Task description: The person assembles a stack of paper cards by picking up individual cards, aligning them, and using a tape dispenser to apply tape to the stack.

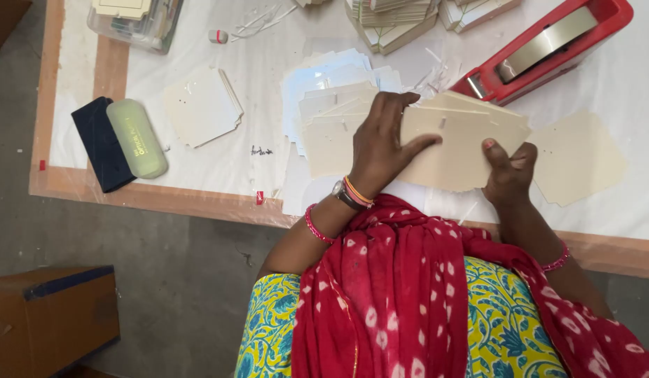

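Note:
A stack of cream die-cut card pieces (459, 140) is held over the white-covered table (254, 147). My left hand (382, 143) grips its left edge, fingers spread across the top card. My right hand (508, 175) pinches its lower right edge with the thumb on top. A fanned pile of similar cards (331, 105) lies just under and left of my left hand. One loose card (580, 157) rests to the right of my right hand.
A red tape dispenser (548, 45) stands at the back right. Card stacks (394, 21) sit at the back, another card pile (202, 105) at the left. A pale green case (136, 138) lies on a dark pouch (100, 143). A brown box (51, 315) stands on the floor.

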